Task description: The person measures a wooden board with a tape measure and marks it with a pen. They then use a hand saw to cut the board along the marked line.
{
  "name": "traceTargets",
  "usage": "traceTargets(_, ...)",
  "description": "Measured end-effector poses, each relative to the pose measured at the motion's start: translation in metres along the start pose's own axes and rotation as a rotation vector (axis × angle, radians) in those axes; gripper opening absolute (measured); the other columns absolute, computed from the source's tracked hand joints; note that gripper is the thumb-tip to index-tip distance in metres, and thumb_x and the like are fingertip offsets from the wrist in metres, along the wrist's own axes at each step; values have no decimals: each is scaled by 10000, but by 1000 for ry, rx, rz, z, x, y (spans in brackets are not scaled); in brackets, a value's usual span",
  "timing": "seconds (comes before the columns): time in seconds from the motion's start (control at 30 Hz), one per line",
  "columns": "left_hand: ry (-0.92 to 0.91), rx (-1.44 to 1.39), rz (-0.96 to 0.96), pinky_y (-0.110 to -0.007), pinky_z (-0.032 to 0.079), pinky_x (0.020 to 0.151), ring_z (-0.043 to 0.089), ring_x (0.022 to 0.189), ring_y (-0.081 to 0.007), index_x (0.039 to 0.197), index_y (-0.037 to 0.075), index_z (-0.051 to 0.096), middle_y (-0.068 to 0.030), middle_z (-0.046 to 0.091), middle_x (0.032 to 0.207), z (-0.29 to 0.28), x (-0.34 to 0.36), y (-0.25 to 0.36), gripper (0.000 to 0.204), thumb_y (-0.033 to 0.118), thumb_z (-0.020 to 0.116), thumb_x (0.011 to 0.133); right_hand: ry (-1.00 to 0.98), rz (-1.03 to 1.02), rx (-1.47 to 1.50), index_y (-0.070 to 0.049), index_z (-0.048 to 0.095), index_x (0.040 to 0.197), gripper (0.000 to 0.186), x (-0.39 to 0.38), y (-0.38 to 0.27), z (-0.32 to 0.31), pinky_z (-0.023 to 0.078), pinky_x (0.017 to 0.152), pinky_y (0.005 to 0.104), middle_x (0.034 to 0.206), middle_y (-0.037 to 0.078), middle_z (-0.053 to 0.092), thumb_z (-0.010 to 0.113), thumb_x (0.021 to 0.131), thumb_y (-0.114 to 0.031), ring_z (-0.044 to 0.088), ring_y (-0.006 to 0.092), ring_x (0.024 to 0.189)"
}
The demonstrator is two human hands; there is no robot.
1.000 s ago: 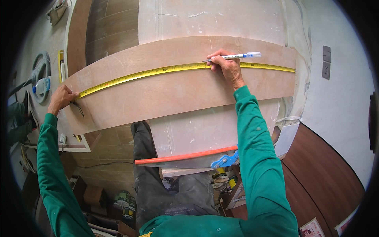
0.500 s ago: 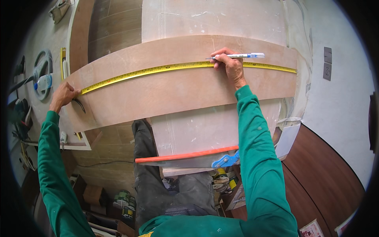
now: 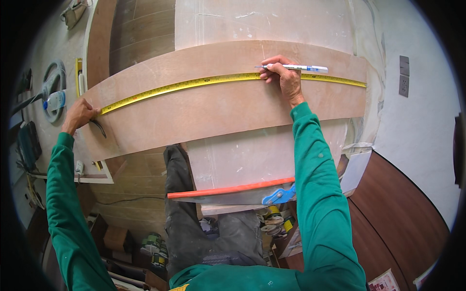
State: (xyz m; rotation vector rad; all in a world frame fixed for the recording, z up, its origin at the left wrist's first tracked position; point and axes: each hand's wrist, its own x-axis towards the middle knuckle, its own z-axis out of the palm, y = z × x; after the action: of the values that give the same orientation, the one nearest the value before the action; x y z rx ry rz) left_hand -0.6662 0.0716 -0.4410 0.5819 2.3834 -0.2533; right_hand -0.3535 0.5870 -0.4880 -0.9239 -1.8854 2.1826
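A long wooden board [image 3: 204, 111] lies across in front of me. Stretched along it is a yellow tape measure [image 3: 184, 86], running from my left hand to the board's right end. My left hand [image 3: 80, 115] is closed around the tape's left end, with a dark strap hanging from it. Over the tape, right of the board's middle, my right hand [image 3: 286, 80] pinches a white pen with a blue-tinted cap [image 3: 310, 68]. The pen lies nearly level, its thin tip pointing left. Below the pen, the fingers touch or hover just above the tape; I cannot tell which.
A saw with an orange guard [image 3: 228, 189] and blue handle [image 3: 279, 196] lies on the pale panel [image 3: 242, 154] nearest me. At far left are a grey ring-shaped tool [image 3: 53, 82] and a bottle [image 3: 55, 100]. A wall socket [image 3: 404, 85] is at right.
The view has shifted slightly. My right hand and pen have turned or slid very slightly; the board and tape stay in place, and my left hand keeps its hold.
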Motion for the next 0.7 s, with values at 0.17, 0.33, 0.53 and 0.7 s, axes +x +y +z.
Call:
traceTargets(0.17,38,21,11,-423,504,665,653,655,-310,754,-27,745,-191,670,693,2,-4,1,441,408,751,828,7,-1,-2,35,714,928,171,2,3,0,552,591,262,806,132,727,602,853,-69,704,178,671)
traceTargets(0.33,41,-85,80,-432,508,674,653,660,-320,858,2,765,-189,677,712,3,-21,-21,414,410,697,885,-27,-46,61,24,698,939,160,4,17,-5,561,638,259,818,122,720,586,882,-74,687,158,697)
traceTargets(0.53,32,-32,-74,-452,501,677,655,706,-345,917,37,772,-179,695,756,1,-49,-104,414,441,681,909,-21,21,105,24,693,969,200,6,24,-25,574,695,318,840,144,708,599,863,-116,686,213,720)
traceTargets(0.7,33,-80,-136,-465,503,693,662,759,-358,946,62,776,-176,707,801,20,-66,-172,421,472,690,899,-15,39,157,-4,669,1024,257,15,41,-51,560,696,324,866,125,699,582,876,-195,673,216,743)
